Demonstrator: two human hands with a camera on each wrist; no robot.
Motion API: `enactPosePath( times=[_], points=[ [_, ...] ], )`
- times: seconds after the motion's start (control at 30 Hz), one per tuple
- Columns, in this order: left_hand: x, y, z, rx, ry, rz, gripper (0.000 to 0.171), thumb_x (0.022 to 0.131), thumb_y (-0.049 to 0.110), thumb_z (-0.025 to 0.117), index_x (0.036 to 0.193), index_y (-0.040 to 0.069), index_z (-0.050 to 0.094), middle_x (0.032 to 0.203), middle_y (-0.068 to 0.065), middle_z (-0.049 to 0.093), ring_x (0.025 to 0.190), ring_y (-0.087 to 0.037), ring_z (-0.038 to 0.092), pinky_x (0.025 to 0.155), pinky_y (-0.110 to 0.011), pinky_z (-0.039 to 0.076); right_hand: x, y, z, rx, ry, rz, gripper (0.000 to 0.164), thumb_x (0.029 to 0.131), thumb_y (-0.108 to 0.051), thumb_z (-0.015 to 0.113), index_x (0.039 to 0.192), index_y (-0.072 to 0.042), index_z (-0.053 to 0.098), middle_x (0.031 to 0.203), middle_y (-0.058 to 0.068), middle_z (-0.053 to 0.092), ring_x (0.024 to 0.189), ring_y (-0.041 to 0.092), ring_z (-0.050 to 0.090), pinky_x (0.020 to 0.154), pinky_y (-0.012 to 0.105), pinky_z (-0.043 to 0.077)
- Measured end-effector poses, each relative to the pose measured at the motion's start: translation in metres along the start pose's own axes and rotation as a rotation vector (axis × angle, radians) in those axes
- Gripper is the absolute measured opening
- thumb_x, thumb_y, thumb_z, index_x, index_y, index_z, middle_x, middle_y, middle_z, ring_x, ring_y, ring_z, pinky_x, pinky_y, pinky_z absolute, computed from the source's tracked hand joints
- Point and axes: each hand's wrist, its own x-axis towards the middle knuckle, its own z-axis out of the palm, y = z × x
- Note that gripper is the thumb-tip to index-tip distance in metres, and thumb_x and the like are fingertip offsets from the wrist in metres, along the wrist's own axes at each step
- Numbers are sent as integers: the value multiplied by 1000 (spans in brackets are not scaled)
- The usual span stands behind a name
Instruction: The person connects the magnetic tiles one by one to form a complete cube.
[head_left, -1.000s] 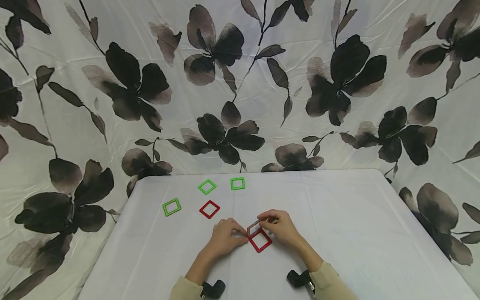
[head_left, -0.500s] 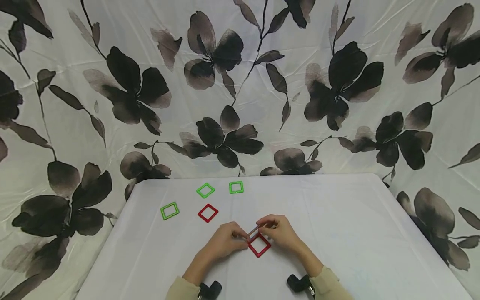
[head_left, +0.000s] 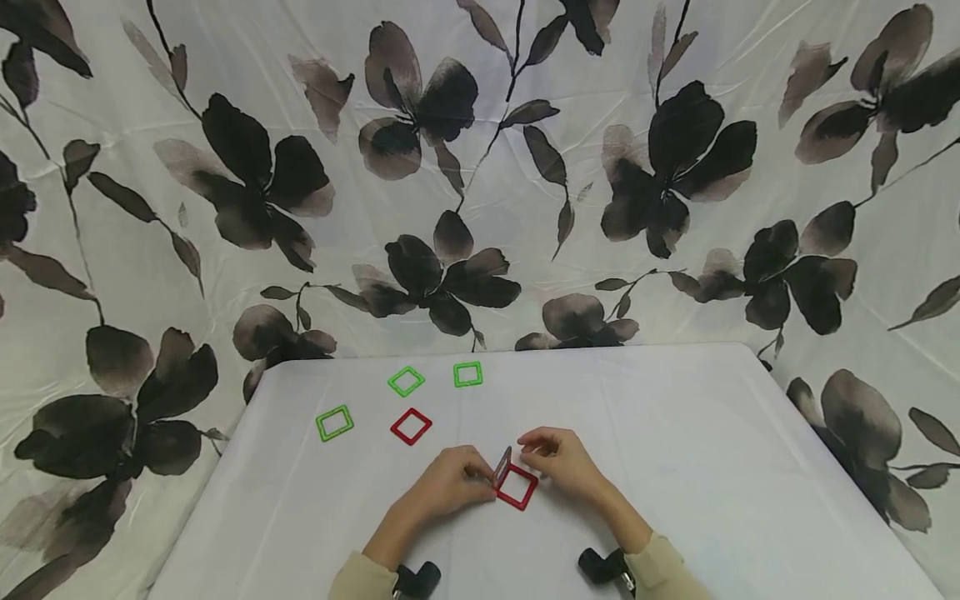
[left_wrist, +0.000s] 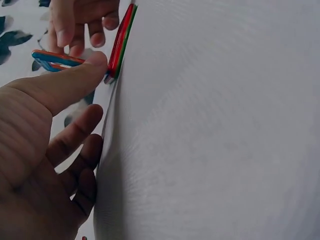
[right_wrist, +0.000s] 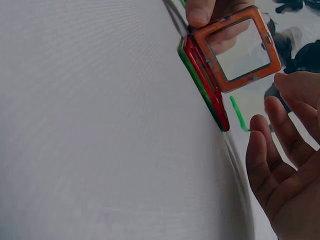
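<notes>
A red square magnetic tile (head_left: 530,493) lies flat on the white table, with a green layer (right_wrist: 200,82) under it in the right wrist view. Along its back-left side stands an orange square magnetic tile (right_wrist: 252,78), tilted, its other face blue in the left wrist view. My left hand (head_left: 450,482) pinches the orange tile near the corner where the two tiles meet. My right hand (head_left: 564,458) is just to the right of the upright tile, its fingers loosely bent and holding nothing. In the right wrist view its thumb is close to the orange tile's corner; contact is unclear.
Farther back lie another red square tile (head_left: 395,434) and three green square tiles, at left (head_left: 322,432), middle (head_left: 396,388) and right (head_left: 456,375). A flower-print curtain (head_left: 442,192) hangs behind the table (head_left: 675,433). Black devices (head_left: 417,581) sit at the wrists.
My right hand has let go of the orange tile and is slightly apart from it. That tile has swung to a steeper, narrower stance, and the red tile has turned a little.
</notes>
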Motion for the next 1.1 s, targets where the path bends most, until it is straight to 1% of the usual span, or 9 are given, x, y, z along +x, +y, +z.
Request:
enactPosePath(
  times=[0.07,0.2,0.33,0.43,0.6,0.7,0.9,1.0,1.1],
  points=[
    [4,0,-1,-1,-1,6,14,74,22,85,84,22,76,85,17,61,79,-5,57,72,-27,47,3,10,-4,-7,-16,17,21,86,-1,70,107,3,68,89,11,69,69,14,61,54,29,51],
    [4,0,-2,-5,-16,10,14,74,22,86,84,23,76,85,17,61,79,-7,56,72,-27,46,-1,5,-4,-7,-33,30,22,88,1,67,109,8,66,89,16,68,70,22,62,54,30,51],
    [7,1,-4,15,-34,-2,20,73,24,87,87,23,72,85,16,60,79,-6,54,73,-27,46,-3,-5,-8,9,-23,30,22,90,1,65,110,12,64,88,25,66,70,28,61,54,31,51],
    [9,2,-6,27,-49,-25,31,71,26,88,93,22,66,86,15,59,79,-7,54,72,-26,46,-3,-2,-10,26,-21,39,23,90,1,65,110,12,63,88,25,66,69,25,61,54,29,50],
    [12,1,-8,33,-78,-47,51,69,30,90,110,20,61,86,11,56,77,-9,52,65,-26,45,0,17,-9,42,-10,81,24,91,-3,67,111,9,65,90,18,68,69,17,60,55,25,48],
    [14,1,-9,38,-94,-51,59,69,31,89,119,20,61,88,11,56,78,-8,52,65,-26,45,1,24,-9,50,-8,98,24,91,-7,68,110,7,65,90,15,68,69,14,59,55,24,48],
    [15,3,-10,48,-111,-30,52,70,24,88,117,17,67,91,14,58,81,-8,54,71,-26,46,2,26,-10,61,-5,111,26,90,-9,69,110,7,66,90,14,68,69,13,59,55,23,47],
    [16,4,-9,120,-111,-11,48,72,26,87,116,18,69,87,14,58,78,-7,52,69,-25,44,2,25,-10,55,-3,121,26,90,-9,69,111,7,66,90,13,68,68,12,58,55,23,46],
    [19,7,-9,223,-117,25,46,73,29,86,115,19,70,82,13,55,73,-6,48,65,-24,42,2,24,-11,55,-10,131,26,91,-8,68,112,7,65,91,14,68,68,12,58,54,24,46]
  ],
)
